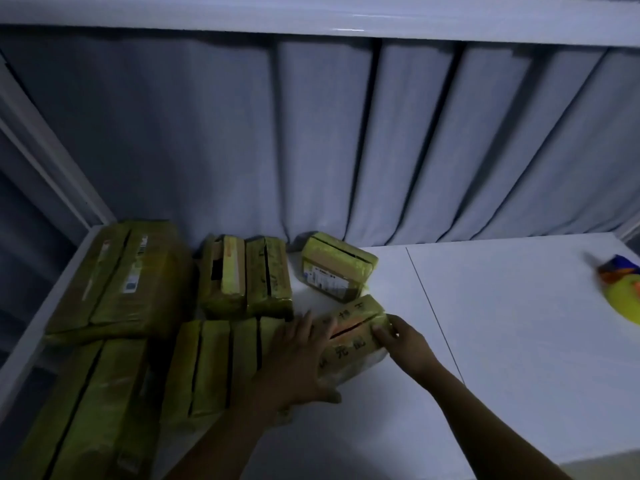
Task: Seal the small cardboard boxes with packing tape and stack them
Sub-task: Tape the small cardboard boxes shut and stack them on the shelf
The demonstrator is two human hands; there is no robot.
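Both hands clasp the lettered box (349,336): left hand (298,362) flat at nine o'clock, right hand (403,339) pinching at three; probably to square it against the row.

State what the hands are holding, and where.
Both hands, left and right, grip the handwritten box by its opposite sides on the table.
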